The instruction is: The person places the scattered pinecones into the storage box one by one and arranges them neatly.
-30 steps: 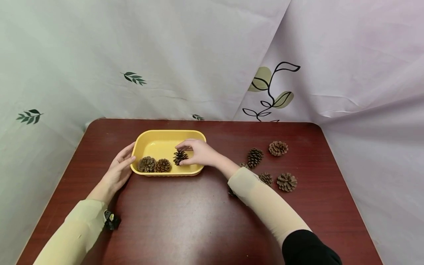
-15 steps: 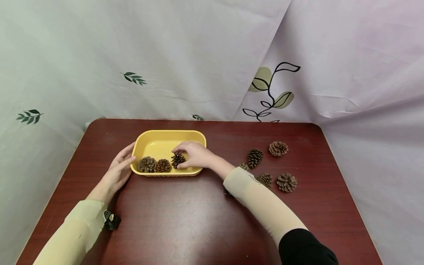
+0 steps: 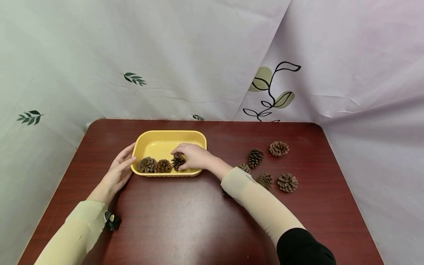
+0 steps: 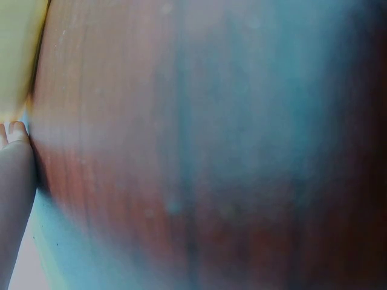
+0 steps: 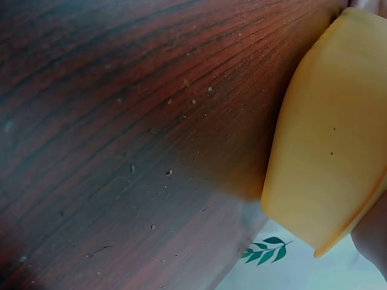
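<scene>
A yellow plastic tray [image 3: 159,148] sits toward the back left of the table. My left hand [image 3: 120,170] rests against its left side, the fingers fairly straight and the thumb at the rim. Inside the tray, along its front wall, lie two brown pine cones: a larger one [image 3: 147,165] and a smaller one [image 3: 163,166]. My right hand [image 3: 196,157] reaches over the tray's right part and holds a darker pine cone [image 3: 177,162] between thumb and fingers, right beside the smaller one. Its right part is hidden by the hand. In the right wrist view the tray's outer wall [image 5: 332,139] shows.
Several pine cones lie loose on the right of the dark red table [image 3: 185,221], including one at the back [image 3: 279,148], a dark one [image 3: 255,158] and one at the right [image 3: 287,183]. My right sleeve partly covers one [image 3: 265,180]. A leaf-print cloth [image 3: 185,66] hangs behind.
My right hand has moved slightly left and toward the front of the tray with the dark pine cone, bringing it close to the smaller one. The left hand has stayed put.
</scene>
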### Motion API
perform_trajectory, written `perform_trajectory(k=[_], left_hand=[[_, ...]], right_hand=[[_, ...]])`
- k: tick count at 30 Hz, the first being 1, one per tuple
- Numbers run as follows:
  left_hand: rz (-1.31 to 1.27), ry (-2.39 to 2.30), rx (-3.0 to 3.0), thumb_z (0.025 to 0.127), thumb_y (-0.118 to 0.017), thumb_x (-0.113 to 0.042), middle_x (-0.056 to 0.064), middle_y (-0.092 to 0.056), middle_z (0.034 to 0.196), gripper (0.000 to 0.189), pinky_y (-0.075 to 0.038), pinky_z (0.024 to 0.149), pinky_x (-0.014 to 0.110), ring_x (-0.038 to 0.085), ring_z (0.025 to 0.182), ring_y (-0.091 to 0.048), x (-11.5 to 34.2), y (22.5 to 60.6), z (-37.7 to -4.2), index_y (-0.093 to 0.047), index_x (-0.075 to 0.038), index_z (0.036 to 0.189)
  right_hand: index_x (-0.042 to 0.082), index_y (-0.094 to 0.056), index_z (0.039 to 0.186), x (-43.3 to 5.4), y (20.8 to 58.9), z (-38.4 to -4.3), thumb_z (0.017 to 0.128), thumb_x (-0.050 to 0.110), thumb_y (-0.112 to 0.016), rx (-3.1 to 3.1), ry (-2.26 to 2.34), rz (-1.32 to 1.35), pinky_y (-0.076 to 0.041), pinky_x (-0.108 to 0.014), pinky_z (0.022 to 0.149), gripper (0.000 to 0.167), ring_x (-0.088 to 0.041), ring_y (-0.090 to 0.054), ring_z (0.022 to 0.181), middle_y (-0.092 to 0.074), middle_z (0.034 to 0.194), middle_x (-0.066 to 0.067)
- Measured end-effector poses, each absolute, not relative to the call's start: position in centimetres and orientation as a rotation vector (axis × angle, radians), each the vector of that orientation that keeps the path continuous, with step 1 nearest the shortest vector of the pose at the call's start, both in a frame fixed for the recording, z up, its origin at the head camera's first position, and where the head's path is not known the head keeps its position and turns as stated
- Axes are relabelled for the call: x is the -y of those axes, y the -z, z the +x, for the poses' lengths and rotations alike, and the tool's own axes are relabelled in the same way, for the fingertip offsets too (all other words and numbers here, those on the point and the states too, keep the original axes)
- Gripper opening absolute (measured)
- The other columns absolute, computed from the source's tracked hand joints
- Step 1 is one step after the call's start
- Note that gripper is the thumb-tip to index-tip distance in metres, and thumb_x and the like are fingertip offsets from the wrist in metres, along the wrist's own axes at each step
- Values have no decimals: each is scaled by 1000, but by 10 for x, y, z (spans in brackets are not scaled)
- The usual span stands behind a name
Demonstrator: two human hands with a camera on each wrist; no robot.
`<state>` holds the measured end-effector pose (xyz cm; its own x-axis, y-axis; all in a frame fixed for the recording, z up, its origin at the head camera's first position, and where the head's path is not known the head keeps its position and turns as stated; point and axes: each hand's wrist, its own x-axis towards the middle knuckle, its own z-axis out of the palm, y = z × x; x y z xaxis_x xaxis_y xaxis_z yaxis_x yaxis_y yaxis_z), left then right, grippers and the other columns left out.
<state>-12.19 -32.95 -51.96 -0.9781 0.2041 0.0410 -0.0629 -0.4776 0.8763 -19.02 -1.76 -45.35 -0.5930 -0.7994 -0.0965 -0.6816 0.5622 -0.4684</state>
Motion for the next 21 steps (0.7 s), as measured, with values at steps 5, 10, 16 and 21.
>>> perform_trajectory(k=[5, 10, 16, 21], left_hand=[[200, -2559, -1521, 110, -40, 8, -9, -65, 146, 51, -56, 97, 20, 5, 127, -65, 330, 519, -122, -58, -18, 150], [195, -2559, -1520, 110, -39, 8, -9, -66, 146, 52, -57, 96, 20, 5, 126, -65, 331, 519, -122, -58, -18, 150], [203, -2564, -1520, 109, -39, 9, -8, -67, 145, 52, -56, 99, 19, 5, 127, -65, 330, 519, -121, -58, -18, 150], [179, -2566, -1536, 109, -42, 8, -9, -67, 144, 50, -55, 100, 19, 5, 128, -64, 327, 518, -121, -60, -19, 148]], right_hand=[[11, -63, 147, 20, 453, -190, 89, 26, -89, -2505, 508, -1208, -44, -33, 120, 65, -20, -60, 138, -67, 145, -5], [11, -63, 146, 22, 452, -189, 89, 25, -88, -2511, 486, -1195, -43, -32, 122, 63, -20, -59, 140, -66, 145, -5], [10, -65, 143, 24, 449, -186, 89, 21, -88, -2506, 502, -1193, -43, -33, 121, 61, -21, -59, 140, -67, 144, -5], [8, -66, 142, 27, 450, -185, 90, 19, -87, -2478, 532, -1228, -43, -32, 121, 58, -21, -60, 138, -68, 142, -7]])
